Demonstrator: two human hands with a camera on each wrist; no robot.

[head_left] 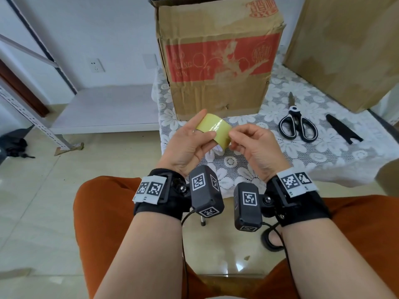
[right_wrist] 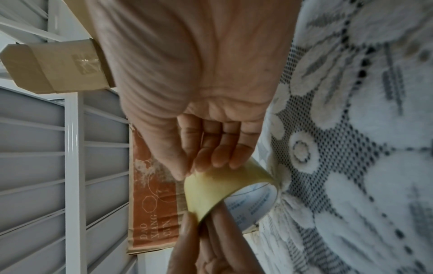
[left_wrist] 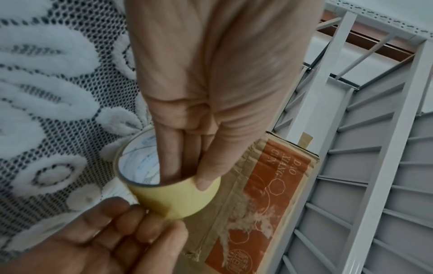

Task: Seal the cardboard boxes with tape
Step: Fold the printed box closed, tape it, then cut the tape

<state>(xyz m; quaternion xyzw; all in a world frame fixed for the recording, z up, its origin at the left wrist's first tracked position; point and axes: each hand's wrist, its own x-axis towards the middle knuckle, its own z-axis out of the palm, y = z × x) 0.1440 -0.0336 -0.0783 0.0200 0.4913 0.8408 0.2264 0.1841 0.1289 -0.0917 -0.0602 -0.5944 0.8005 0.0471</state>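
Observation:
A yellow roll of tape (head_left: pixel 213 129) (left_wrist: pixel 173 198) (right_wrist: pixel 211 189) is held above the near edge of the table. My left hand (head_left: pixel 190 141) (left_wrist: pixel 201 129) grips it, fingers inside the core and thumb on the outside. My right hand (head_left: pixel 248 143) (right_wrist: pixel 206 148) has its curled fingertips on the outer surface of the roll, beside the thumb. A worn cardboard box with a red printed panel (head_left: pixel 218 59) (left_wrist: pixel 269 194) (right_wrist: pixel 152 213) stands upright behind the roll. A second plain cardboard box (head_left: pixel 345 46) stands at the right.
Black-handled scissors (head_left: pixel 296 124) lie on the lace tablecloth (head_left: pixel 323 152) right of the hands, a black sheath (head_left: pixel 343 128) beside them. A white metal shelf rack (head_left: pixel 43 87) stands on the left. My knees in orange trousers (head_left: pixel 103 203) are below.

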